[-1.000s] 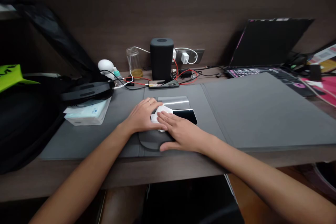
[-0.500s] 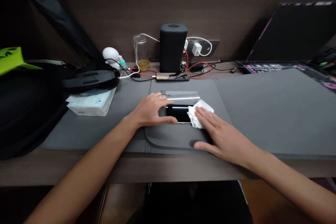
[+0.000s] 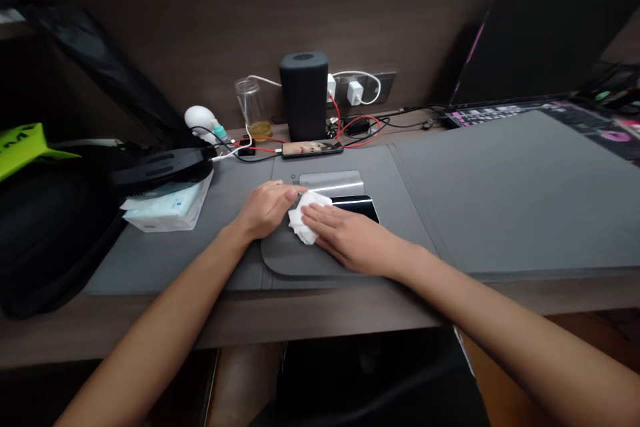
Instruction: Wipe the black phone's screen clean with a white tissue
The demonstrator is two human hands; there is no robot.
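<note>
A black glossy phone [image 3: 357, 205] lies on the grey desk mat [image 3: 500, 200], its left part hidden by a crumpled white tissue [image 3: 311, 217]. My right hand [image 3: 350, 233] presses flat on the tissue, fingers pointing left. At the left end of the phone rests my left hand [image 3: 267, 210], a ring on one finger and the fingers bent in beside the tissue; whether it grips the phone's edge is hidden. Just behind the phone sits a clear, shiny flat case or film [image 3: 332, 183].
Behind stand a dark speaker [image 3: 305, 97], a glass jar [image 3: 253, 110], a second phone [image 3: 312, 149] and tangled cables. A tissue pack [image 3: 170, 203] and black bag [image 3: 45, 227] are at left, a laptop [image 3: 535, 47] at back right.
My right hand has slid the tissue leftward over the phone, up to my left hand. My left hand's thumb has drawn in. The view has shifted, and the second phone's screen has lit up.
</note>
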